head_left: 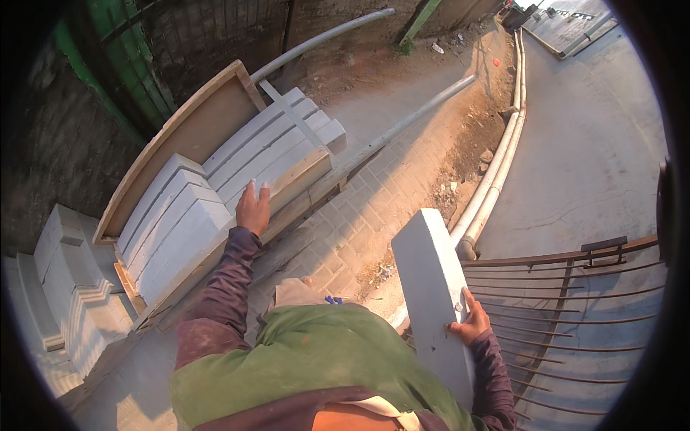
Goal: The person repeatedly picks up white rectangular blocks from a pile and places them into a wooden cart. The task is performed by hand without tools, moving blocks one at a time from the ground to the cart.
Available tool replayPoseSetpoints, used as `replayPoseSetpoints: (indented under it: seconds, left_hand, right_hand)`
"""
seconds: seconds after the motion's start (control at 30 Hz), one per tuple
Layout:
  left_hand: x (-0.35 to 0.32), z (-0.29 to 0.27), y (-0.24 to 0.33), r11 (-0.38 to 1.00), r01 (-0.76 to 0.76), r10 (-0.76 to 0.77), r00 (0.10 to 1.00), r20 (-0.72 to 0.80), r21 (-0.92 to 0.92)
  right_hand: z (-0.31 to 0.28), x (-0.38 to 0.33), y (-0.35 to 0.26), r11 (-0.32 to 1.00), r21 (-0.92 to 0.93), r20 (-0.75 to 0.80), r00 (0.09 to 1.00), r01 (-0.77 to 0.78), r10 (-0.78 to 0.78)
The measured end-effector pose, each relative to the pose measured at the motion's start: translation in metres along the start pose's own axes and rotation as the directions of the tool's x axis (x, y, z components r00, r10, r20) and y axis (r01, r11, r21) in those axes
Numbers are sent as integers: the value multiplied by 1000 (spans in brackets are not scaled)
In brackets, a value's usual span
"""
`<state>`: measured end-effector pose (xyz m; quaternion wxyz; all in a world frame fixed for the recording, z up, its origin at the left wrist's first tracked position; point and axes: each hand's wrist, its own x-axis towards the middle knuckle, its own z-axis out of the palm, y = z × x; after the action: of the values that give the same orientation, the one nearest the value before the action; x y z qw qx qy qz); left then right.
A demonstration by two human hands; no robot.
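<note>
A long, pale grey lightweight concrete block (430, 287) stands tilted at my right side. My right hand (471, 320) grips its edge, fingers curled round the narrow face. The block's lower end is hidden behind my body. Over the near side of a wooden-sided cart (298, 172), my left hand (253, 208) is open, fingers stretched out and nothing in them. Just beyond that hand, several similar blocks (277, 147) lie side by side in the cart, next to a higher row of blocks (176, 215). Whether the left hand touches them I cannot tell.
Two metal handles (424, 108) reach forward from the cart. More blocks (79, 273) are stacked at the far left. A rusty barred gate (553, 316) stands at the right, near long pale pipes (496, 172) beside a dirt strip. A green-framed wall (115, 65) rises behind the cart.
</note>
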<state>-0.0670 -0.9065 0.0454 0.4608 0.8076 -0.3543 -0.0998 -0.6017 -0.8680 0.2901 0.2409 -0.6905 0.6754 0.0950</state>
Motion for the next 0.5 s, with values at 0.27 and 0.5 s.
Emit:
replayPoseSetpoints:
  seconds: [0.27, 0.5]
  left_hand:
    - [7, 49, 62, 911, 180, -112, 974, -198, 372]
    - [26, 94, 81, 886, 349, -158, 847, -508, 306]
  right_hand:
    - [-253, 142, -84, 852, -115, -74, 851, 511, -520]
    - [-372, 343, -199, 446, -449, 120, 546, 775, -829]
